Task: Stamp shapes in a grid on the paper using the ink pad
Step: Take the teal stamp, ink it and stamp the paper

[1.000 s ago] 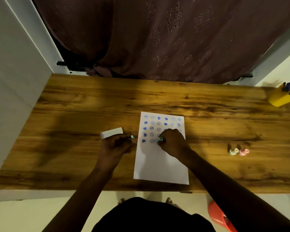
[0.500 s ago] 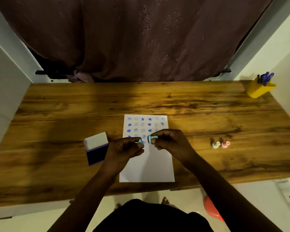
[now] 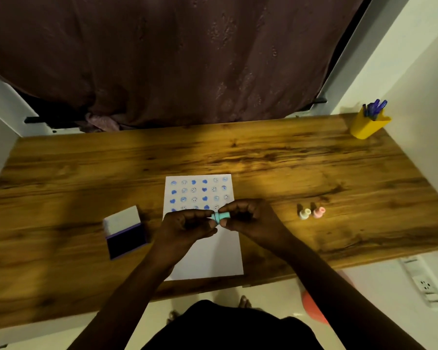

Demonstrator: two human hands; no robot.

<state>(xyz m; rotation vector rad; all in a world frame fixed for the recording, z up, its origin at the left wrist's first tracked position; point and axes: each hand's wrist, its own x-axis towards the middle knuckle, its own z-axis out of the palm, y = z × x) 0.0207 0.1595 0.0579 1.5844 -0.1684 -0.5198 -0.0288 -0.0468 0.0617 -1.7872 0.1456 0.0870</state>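
- Teal stamp [image 3: 221, 216] lay sideways above the paper's [image 3: 208, 253] middle, pinched between both hands.
- Right hand [image 3: 248, 218] gripped its body with closed fingers; left hand [image 3: 187, 227] closed its fingertips on the stamp's left end.
- Hands hid the lowest printed row; the blue hearts and faces above were blurry.
- Ink pad [image 3: 125, 232] sat open near the worktop's [image 3: 61, 188] front left.
- Cream stamp [image 3: 304, 213] and pink stamp [image 3: 318, 212] stood right of the paper.

Dark maroon curtain [image 3: 177, 59] hangs behind wooden table [image 3: 301, 157], white walls [image 3: 415, 59].
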